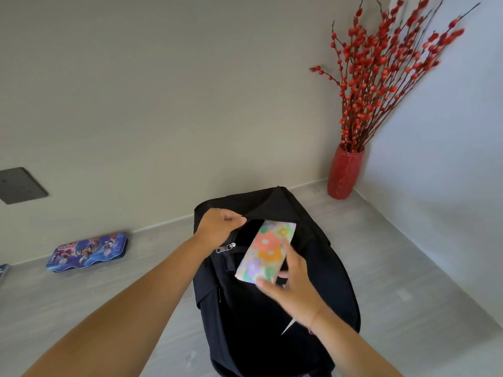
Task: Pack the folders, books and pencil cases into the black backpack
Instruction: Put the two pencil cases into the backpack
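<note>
The backpack point(272, 295) lies on the floor point(408, 281), centre. One pencil case point(265, 253) sits half in its opening — another case point(88, 251) lies far left by the wall. Behind, right — a vase point(344, 172) in the corner.

1 backpack point(272, 308), 2 pencil cases point(265, 251) point(88, 251), 1 vase point(344, 172), 2 hands point(220, 224) point(292, 287).

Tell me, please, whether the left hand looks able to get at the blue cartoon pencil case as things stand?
Probably not right now. The left hand is pinching the black backpack flap open, and the blue pencil case lies apart on the floor, well off to the left. Nothing blocks the way once the hand lets go.
</note>
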Demonstrator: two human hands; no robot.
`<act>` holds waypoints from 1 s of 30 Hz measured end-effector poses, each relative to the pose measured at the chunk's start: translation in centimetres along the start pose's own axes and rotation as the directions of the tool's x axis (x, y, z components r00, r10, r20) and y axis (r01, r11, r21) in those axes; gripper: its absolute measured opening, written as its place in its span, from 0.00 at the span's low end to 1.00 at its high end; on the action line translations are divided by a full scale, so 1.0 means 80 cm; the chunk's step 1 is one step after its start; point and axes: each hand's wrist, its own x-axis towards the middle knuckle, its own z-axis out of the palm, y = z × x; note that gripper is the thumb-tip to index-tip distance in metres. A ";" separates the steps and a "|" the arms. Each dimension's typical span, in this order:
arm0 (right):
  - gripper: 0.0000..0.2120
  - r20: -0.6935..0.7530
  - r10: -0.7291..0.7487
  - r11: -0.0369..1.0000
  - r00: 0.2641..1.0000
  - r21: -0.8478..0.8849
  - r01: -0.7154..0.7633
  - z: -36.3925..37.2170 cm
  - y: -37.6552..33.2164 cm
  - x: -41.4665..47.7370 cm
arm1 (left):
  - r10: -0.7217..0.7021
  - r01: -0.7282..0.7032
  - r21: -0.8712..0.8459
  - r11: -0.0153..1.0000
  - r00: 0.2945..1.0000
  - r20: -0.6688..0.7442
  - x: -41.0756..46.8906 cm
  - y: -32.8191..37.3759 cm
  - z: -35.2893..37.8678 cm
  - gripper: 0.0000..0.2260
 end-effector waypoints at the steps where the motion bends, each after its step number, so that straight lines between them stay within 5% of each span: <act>1: 0.46 0.032 -0.099 0.958 0.995 -0.266 0.104 0.001 0.008 -0.011 | 0.002 -0.002 0.004 1.000 1.000 0.008 -0.001 -0.001 0.000 0.09; 3: 0.42 0.049 -0.300 0.695 0.953 -0.672 0.253 0.002 0.015 -0.010 | 0.009 -0.009 0.006 1.000 1.000 0.021 -0.002 -0.001 0.001 0.09; 5: 0.30 0.003 -0.424 0.545 0.906 -0.798 0.257 -0.001 0.007 0.010 | 0.009 -0.009 0.015 1.000 1.000 0.024 -0.002 -0.001 0.000 0.10; 10: 0.17 -0.102 -0.407 0.558 0.908 -0.814 0.159 -0.003 -0.019 0.067 | 0.024 -0.030 0.098 0.995 0.998 0.062 0.000 0.000 0.002 0.08; 16: 0.22 -0.033 -0.414 0.430 0.910 -0.888 0.164 0.027 -0.039 0.119 | 0.078 -0.073 0.233 0.970 0.997 -0.013 0.008 -0.001 -0.006 0.10; 22: 0.27 0.064 -0.479 0.179 0.875 -0.969 0.169 0.024 -0.043 0.124 | 0.214 -0.189 0.315 0.930 0.976 -0.044 0.002 -0.005 -0.008 0.07; 30: 0.26 0.058 -0.523 0.131 0.850 -0.980 0.148 0.032 -0.041 0.133 | 0.254 -0.231 0.387 0.892 0.967 -0.008 0.007 -0.013 -0.020 0.06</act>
